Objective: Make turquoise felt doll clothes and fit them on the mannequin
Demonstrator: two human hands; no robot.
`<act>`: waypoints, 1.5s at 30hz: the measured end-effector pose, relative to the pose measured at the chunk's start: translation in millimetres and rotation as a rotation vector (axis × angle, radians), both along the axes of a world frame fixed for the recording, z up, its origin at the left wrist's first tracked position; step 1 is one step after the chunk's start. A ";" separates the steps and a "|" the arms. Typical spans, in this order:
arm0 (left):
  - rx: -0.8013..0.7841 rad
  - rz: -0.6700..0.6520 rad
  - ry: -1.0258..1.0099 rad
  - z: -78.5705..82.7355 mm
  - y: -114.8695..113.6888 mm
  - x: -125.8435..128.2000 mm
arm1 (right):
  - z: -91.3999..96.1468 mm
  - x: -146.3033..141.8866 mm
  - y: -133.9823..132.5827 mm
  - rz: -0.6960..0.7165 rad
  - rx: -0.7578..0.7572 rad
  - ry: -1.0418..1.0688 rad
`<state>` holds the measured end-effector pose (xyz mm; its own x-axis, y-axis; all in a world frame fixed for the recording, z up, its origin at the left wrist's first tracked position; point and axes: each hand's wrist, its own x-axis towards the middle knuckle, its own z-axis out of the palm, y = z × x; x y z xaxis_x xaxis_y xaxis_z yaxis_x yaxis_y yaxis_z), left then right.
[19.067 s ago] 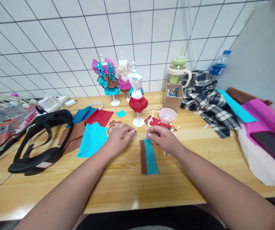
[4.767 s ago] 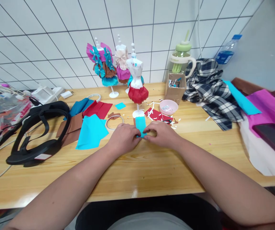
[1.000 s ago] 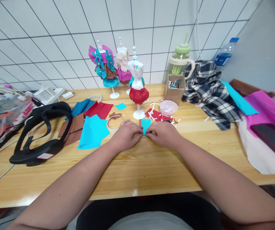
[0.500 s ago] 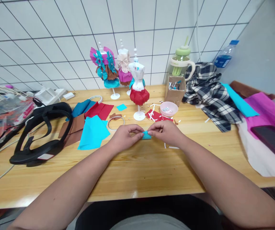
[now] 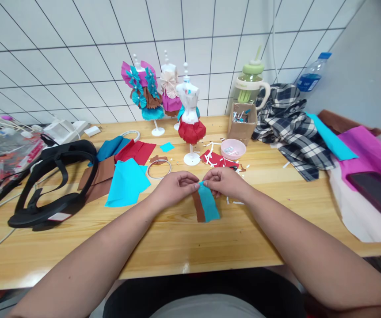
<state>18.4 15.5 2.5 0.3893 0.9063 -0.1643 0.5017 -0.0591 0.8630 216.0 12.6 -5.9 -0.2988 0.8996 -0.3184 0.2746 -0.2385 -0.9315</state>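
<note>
My left hand [image 5: 173,189] and my right hand [image 5: 224,183] meet over the middle of the wooden table [image 5: 184,247]. Both pinch the top edge of a small brown-and-turquoise paper strip [image 5: 205,206], which hangs down toward me from the fingertips. A ring of tape [image 5: 159,168] lies just beyond my left hand. A white mannequin with a red paper skirt [image 5: 190,119] stands behind the hands.
Turquoise, red and brown paper sheets [image 5: 124,174] lie left, beside a black headset [image 5: 49,185]. Two dressed mannequins [image 5: 150,95], a cardboard box [image 5: 242,123], pink bowl [image 5: 232,148], green-lidded mug [image 5: 252,86] and plaid cloth [image 5: 293,128] sit behind. Pink paper [image 5: 369,154] lies right.
The strip was folded small between my fingers half a second ago; now it is let out and hangs open, showing its brown and turquoise halves. Both hands stay together.
</note>
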 end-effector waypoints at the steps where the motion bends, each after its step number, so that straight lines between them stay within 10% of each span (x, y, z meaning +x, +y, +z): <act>1: 0.099 -0.016 0.067 0.1 -0.2 -0.3 | -0.5 -0.4 0.1 -0.001 0.003 -0.025; 18: 0.380 -0.138 0.370 -5.5 5.8 -0.2 | -20.9 -0.1 6.2 0.105 0.320 -0.304; 24: 0.467 -0.138 0.457 -11.3 7.0 -0.5 | -15.2 -2.6 0.3 0.122 0.678 -0.556; 45: 0.676 -0.290 0.567 -7.2 1.1 -0.1 | -5.4 -1.8 -3.4 0.390 0.842 -0.927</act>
